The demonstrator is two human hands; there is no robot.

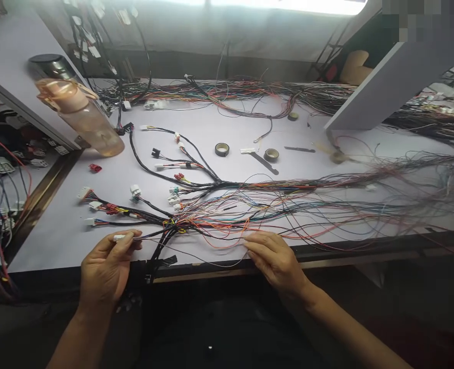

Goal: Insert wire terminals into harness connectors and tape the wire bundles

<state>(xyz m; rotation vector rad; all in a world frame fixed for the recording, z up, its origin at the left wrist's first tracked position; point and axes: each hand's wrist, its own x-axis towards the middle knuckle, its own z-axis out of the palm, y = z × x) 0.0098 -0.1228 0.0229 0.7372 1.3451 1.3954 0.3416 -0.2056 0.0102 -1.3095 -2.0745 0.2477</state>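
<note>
My left hand (105, 264) pinches a small white connector (119, 238) at the table's front edge, with thin wires running from it to the right. To the right, my right hand (275, 259) has thumb and fingertips closed on a thin wire (227, 265) that curves back toward the connector. Between and behind the hands lies a wire harness (176, 223), its black-wrapped branches ending in white and red connectors on the left and its loose coloured wires spreading right. Behind it is a second black-wrapped harness (219, 182).
A bottle (92, 125) stands at the back left near a red connector (95, 168). Tape rolls (222, 149) and dark flat tools (299, 149) lie behind the harnesses. Wire bundles (242, 92) cross the back. A grey upright panel (373, 87) stands at right; a person's arm (355, 66) shows beyond.
</note>
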